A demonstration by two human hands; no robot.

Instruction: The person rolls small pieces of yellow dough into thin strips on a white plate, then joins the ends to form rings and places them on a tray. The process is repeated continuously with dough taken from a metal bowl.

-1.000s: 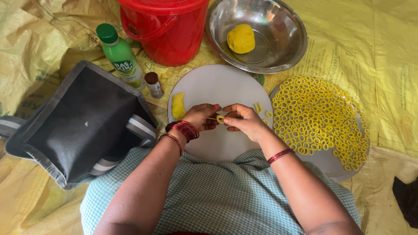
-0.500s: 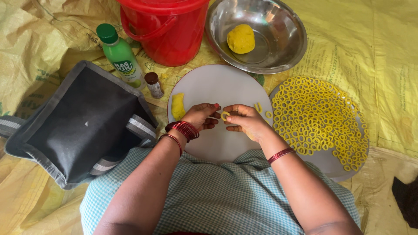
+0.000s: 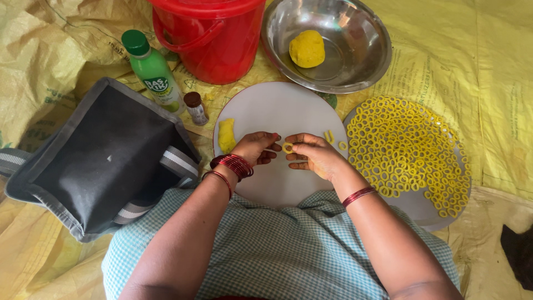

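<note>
A small yellow dough ring (image 3: 287,148) sits pinched between the fingertips of both hands, held just above the round white board (image 3: 277,105) near its middle. The left hand (image 3: 256,148) curls its fingers in toward the ring from one side, with red bangles (image 3: 233,165) stacked at the wrist; the right hand (image 3: 313,154) meets it from the other side, thumb and forefinger closed on the ring. On the board, just beside the left hand, lies a yellow dough lump (image 3: 226,135), and 2 small shaped dough pieces (image 3: 333,139) rest near the right hand. To the right, touching the board's edge, a round tray (image 3: 427,214) is covered with many finished yellow rings (image 3: 411,147). Beyond the board stands a steel bowl (image 3: 361,50) holding 1 dough ball (image 3: 307,48), next to a red bucket (image 3: 214,41). A green bottle (image 3: 151,70) and a small brown-capped vial (image 3: 195,107) stand left of the board, beside a grey bag (image 3: 105,155). Everything rests on yellow sacking (image 3: 472,55).
</note>
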